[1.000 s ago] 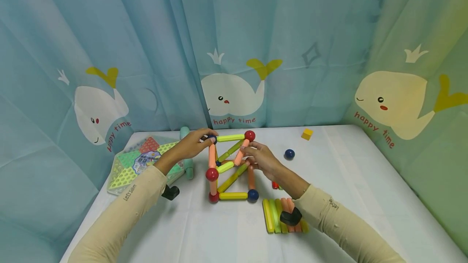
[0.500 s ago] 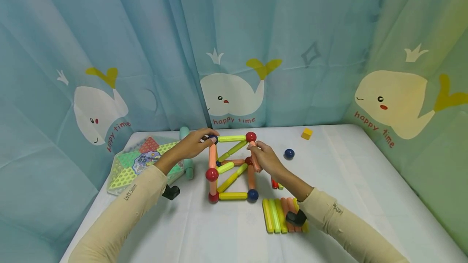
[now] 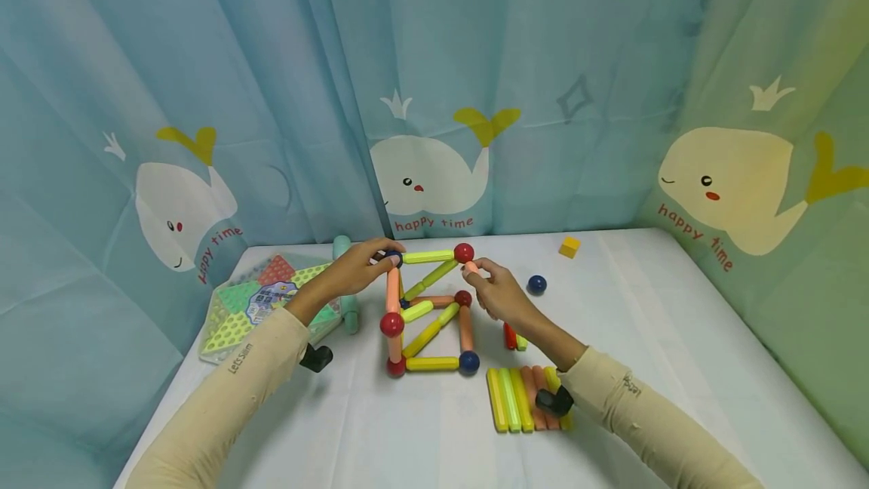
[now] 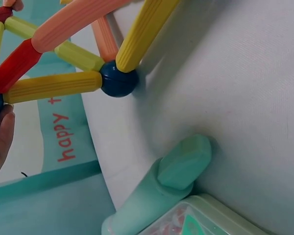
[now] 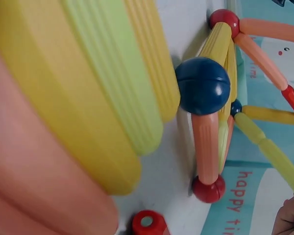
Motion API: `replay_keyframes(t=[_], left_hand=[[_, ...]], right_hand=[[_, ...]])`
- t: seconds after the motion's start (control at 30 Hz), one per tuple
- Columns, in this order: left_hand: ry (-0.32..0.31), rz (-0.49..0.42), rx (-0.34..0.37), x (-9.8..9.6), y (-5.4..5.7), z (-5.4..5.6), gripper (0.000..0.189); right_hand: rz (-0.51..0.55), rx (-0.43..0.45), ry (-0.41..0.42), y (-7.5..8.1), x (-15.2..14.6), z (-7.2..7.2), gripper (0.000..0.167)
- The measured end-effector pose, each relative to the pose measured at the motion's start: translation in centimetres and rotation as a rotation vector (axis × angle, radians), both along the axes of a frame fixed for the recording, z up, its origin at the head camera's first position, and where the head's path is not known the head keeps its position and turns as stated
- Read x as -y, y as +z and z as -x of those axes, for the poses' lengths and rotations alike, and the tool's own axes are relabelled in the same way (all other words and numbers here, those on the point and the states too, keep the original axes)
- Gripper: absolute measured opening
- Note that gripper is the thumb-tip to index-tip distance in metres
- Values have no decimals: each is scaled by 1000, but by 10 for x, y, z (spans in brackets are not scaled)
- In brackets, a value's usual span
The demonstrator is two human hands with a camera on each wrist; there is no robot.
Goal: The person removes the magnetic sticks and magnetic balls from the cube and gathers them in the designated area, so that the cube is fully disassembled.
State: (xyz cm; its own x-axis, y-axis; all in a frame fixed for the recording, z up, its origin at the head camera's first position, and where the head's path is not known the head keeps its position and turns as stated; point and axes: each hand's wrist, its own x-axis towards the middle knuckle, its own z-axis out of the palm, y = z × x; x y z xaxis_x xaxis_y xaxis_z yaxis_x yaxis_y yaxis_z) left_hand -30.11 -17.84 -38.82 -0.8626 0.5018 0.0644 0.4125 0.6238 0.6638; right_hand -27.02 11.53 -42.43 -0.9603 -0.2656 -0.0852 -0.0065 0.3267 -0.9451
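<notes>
A frame of coloured building sticks and balls stands on the table, with a red ball (image 3: 392, 324) at its near left upper corner. My left hand (image 3: 363, 266) pinches the blue ball (image 3: 394, 258) at the back left upper corner; that ball shows at the left edge of the left wrist view. My right hand (image 3: 501, 293) pinches a salmon building stick (image 3: 471, 268), mostly hidden by the fingers. Its tip is just below the upper right red ball (image 3: 464, 253); whether they touch I cannot tell. A light green stick (image 3: 417, 312) juts from the near left upper ball, its far end free.
Yellow, green and salmon sticks (image 3: 511, 400) lie in a row at the front right, beside a short red piece (image 3: 510, 336). Farther back are a loose blue ball (image 3: 537, 284) and a yellow cube (image 3: 569, 247). A clear case (image 3: 224, 304) with a teal handle (image 3: 349, 312) lies left.
My right hand has drawn right, swinging the salmon stick away from the light green stick's end. The stick now shows mainly its tip. My left hand stays on the blue ball.
</notes>
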Motion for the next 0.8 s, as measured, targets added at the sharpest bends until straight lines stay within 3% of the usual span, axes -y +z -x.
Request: replay_keyframes(t=[0.2,0.37,0.6,0.8], left_hand=[[-10,-6,7,-1,0,-1,32],[-4,-2,4,-3,0,-1,31],[-3,-5,16,-3,0,-3,33],[1,-3,17,-2,2,-3,34]], right_hand=[[-39,-19,0,0,-19,-2,32],[-76,-2,54,-1,-51,-11,40],[-177,60,163,-13,-116,-42,39],[-316,-6,182,-28,-158,-67,35]])
